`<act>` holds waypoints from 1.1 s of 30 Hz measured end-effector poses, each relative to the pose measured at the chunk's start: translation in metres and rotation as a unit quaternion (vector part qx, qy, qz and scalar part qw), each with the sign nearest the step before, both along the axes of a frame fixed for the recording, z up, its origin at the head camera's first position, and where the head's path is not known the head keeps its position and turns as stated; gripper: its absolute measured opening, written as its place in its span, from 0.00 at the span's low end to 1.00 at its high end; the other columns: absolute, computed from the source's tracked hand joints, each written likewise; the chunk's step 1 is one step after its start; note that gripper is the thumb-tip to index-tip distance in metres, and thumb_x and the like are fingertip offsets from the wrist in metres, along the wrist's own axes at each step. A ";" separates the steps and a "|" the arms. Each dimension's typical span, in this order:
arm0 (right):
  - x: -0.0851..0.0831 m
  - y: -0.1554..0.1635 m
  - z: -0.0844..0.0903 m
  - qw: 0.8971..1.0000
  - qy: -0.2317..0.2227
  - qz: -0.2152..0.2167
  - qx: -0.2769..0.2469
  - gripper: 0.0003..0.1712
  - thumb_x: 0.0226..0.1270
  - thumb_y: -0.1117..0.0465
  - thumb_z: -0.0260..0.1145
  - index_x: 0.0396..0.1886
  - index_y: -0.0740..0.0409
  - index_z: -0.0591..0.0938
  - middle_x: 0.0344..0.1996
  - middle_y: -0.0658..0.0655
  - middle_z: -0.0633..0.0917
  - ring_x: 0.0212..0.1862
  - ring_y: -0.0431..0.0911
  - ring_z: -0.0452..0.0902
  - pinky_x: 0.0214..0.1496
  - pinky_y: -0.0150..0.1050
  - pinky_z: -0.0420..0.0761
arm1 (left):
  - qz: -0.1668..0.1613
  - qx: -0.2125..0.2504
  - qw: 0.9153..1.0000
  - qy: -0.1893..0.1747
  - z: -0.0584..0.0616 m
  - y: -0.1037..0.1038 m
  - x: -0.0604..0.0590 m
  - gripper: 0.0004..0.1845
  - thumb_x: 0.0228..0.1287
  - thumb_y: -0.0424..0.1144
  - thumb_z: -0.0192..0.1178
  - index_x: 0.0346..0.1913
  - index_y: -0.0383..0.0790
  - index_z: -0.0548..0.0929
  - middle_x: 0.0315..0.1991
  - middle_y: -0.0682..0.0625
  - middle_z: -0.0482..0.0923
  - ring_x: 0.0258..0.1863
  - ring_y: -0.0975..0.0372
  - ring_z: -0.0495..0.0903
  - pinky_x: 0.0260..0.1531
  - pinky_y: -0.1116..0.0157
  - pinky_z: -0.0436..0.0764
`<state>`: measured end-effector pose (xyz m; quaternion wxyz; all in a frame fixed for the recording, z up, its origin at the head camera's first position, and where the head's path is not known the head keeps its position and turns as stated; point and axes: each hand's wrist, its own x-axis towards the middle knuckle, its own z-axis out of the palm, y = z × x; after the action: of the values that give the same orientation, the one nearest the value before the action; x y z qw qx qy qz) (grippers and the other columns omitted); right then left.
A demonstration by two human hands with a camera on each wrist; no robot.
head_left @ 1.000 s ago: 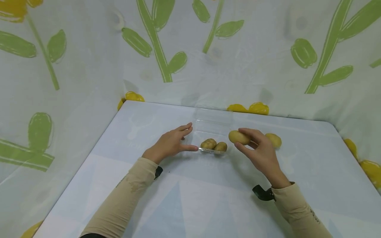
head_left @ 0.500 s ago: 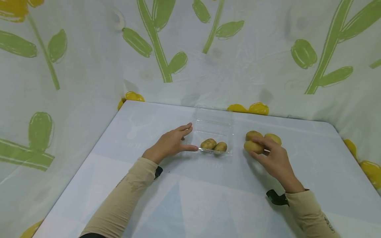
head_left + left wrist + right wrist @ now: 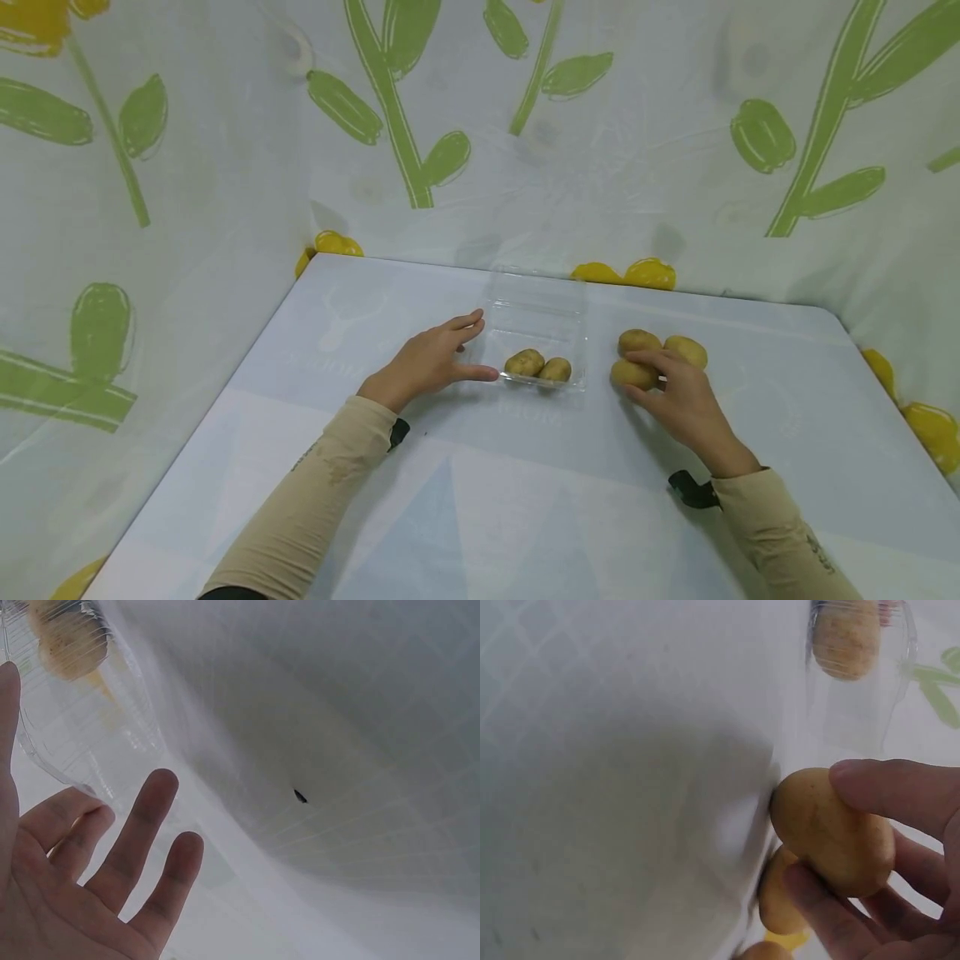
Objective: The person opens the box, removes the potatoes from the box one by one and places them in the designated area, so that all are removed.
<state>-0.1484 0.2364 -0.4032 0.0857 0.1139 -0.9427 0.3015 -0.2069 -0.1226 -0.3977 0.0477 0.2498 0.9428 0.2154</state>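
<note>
Scene is enclosed by a curtain (image 3: 225, 167) printed with green stems and yellow flowers, hung behind and to both sides of a pale table (image 3: 480, 500) with faint geometric patterning. A clear plastic tray (image 3: 536, 312) is set mid-table with two potatoes (image 3: 538, 365) at its near edge; the left hand (image 3: 427, 362) is laid spread and flat against the tray's left side. A potato (image 3: 632, 374) is pinched between thumb and fingers of the right hand (image 3: 686, 404) on the table right of the tray, touching two other potatoes (image 3: 663, 344).
</note>
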 end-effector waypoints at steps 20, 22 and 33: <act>0.000 0.002 0.000 0.994 0.083 0.000 0.069 0.26 0.46 0.69 0.75 0.48 0.64 0.80 0.43 0.63 0.77 0.42 0.55 0.75 0.40 0.50 0.77 | -0.009 -0.013 1.000 0.006 -0.001 0.001 -0.002 0.54 0.45 0.74 0.54 0.71 0.46 0.58 0.73 0.60 0.48 0.69 0.60 0.55 0.61 0.55 0.65; 0.000 0.003 0.000 0.993 0.089 -0.001 0.074 0.24 0.46 0.69 0.75 0.47 0.63 0.81 0.43 0.63 0.77 0.44 0.56 0.74 0.42 0.52 0.76 | -0.006 -0.012 1.000 0.006 -0.001 0.001 -0.002 0.53 0.45 0.74 0.55 0.71 0.46 0.58 0.73 0.61 0.48 0.69 0.61 0.56 0.61 0.56 0.66; -0.002 0.003 -0.007 0.990 0.118 -0.010 0.075 0.21 0.46 0.69 0.75 0.43 0.63 0.82 0.42 0.60 0.79 0.47 0.56 0.74 0.44 0.54 0.76 | -0.002 -0.010 1.000 0.003 -0.001 0.001 -0.002 0.52 0.46 0.73 0.56 0.71 0.46 0.58 0.73 0.62 0.47 0.69 0.61 0.55 0.61 0.56 0.65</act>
<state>-0.1502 0.2393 -0.4102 0.1908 0.1451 -0.9471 0.2133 -0.2086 -0.1212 -0.3984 0.0478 0.2522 0.9445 0.2049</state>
